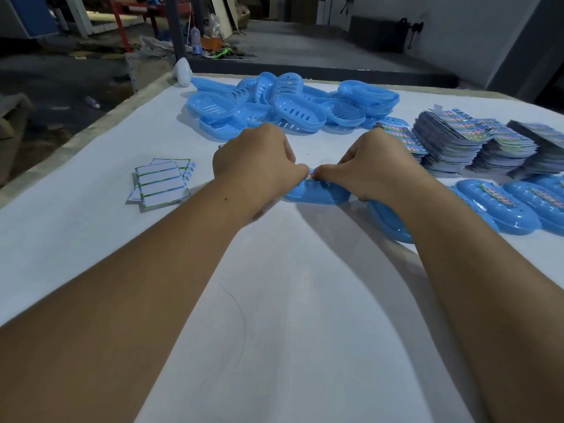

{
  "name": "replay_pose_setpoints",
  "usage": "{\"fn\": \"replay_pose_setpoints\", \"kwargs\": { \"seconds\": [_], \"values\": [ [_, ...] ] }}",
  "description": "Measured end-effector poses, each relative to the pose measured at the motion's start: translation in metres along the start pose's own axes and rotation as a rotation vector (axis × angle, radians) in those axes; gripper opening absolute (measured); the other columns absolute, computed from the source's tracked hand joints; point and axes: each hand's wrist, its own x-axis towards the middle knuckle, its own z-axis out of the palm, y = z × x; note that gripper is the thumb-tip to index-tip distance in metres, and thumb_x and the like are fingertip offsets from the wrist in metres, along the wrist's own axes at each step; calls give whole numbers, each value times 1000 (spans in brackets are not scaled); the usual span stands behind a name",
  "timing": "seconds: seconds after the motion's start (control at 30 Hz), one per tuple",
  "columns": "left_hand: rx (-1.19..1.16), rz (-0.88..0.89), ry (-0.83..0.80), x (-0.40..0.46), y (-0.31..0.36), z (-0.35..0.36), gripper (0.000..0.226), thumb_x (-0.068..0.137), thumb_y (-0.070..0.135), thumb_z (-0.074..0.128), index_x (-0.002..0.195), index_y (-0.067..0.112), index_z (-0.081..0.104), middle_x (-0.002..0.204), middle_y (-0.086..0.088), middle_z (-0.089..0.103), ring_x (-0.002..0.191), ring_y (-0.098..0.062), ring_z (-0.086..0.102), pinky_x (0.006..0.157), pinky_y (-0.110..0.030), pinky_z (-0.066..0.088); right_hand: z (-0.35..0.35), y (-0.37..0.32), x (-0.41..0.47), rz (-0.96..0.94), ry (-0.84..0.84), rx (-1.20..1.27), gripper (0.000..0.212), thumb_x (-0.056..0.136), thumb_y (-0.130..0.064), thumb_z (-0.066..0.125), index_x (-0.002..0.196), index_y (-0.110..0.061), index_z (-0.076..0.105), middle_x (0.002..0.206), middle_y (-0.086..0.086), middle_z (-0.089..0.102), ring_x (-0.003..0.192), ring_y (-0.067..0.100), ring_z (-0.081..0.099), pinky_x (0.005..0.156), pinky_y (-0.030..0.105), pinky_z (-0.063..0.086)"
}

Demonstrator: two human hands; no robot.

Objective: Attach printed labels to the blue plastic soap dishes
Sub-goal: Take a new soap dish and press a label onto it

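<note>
At mid-table, between our two hands, we see a blue soap dish [317, 197] lying on the white cloth [274, 285], with a small printed label [310, 173] showing on its top. Our left hand [254, 161] comes in from the left with its fingers curled, thumb tip meeting the label. Our right hand [377, 166] mirrors it, fingers bent down over the dish and thumb pressed to the label, so both hands pinch at the same spot. Just right of the dish, partly under our right forearm, lies another dish [389, 222], and beyond it a row of labelled dishes [500, 206]. Behind those, stacks of labels [476, 141] stand in rows. Farther back, a loose pile of dishes [283, 102] spreads across the cloth. Left of our left hand, well apart, we see some white sheets [161, 184] with green edges.
</note>
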Motion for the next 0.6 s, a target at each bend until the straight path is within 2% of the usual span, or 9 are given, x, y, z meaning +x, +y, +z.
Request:
{"fn": "replay_pose_setpoints", "kwargs": {
  "seconds": [0.07,0.13,0.2,0.27,0.33,0.43,0.47,0.53,0.6],
  "values": [
    [-90,-51,-3,3,-5,-1,19,79,50,70,78,32,64,72,16,57,81,-15,61,54,-27,32,-2,3,0,16,-5,71,42,74,-53,79,69,-11,75,53,3,65,39,9,52,46,23,43],
    [-134,-79,18,6,-11,-4,14,87,44,64,90,31,67,75,15,57,84,-18,61,58,-29,35,-4,9,2,35,46,202,41,78,-44,76,69,-5,71,47,1,58,32,8,44,42,20,38],
    [-155,-95,49,9,-17,-8,12,91,39,59,95,31,67,78,13,59,85,-19,60,60,-30,36,-6,15,4,40,147,303,38,82,-37,71,75,1,67,54,3,57,41,10,42,47,23,39],
    [-151,-112,72,11,-22,-11,11,93,37,57,96,31,66,86,10,62,86,-20,59,66,-31,39,-9,18,5,34,210,371,27,83,-33,68,77,-7,67,64,-1,64,51,11,49,55,26,44],
    [-109,-112,95,12,-26,-13,10,94,35,56,98,31,66,93,8,60,88,-22,59,69,-33,40,-11,20,6,30,210,385,14,85,-33,66,79,-20,68,73,-6,69,60,11,58,60,28,50],
    [-51,-95,119,11,-28,-14,11,96,32,55,101,32,65,96,5,59,86,-23,56,68,-34,38,-8,20,5,-61,147,337,10,86,-34,68,87,-24,71,75,-13,69,63,3,60,61,22,49],
    [-39,-89,124,11,-29,-14,11,97,31,55,101,32,65,95,4,58,85,-23,55,67,-34,38,-6,19,4,-115,112,322,11,85,-34,70,93,-25,72,80,-15,69,68,0,61,64,18,47],
    [-31,-84,128,11,-28,-14,10,97,31,55,101,32,63,94,3,57,83,-22,54,66,-34,37,-3,14,-1,-227,1,294,28,85,-35,73,112,-30,71,99,-18,70,89,-2,63,75,11,45],
    [-40,-81,122,10,-27,-14,8,96,32,55,100,32,62,94,4,57,82,-22,54,66,-34,37,1,7,-5,-323,-117,246,49,83,-38,74,131,-34,63,123,-15,66,112,3,59,94,19,45]
  ]
}}
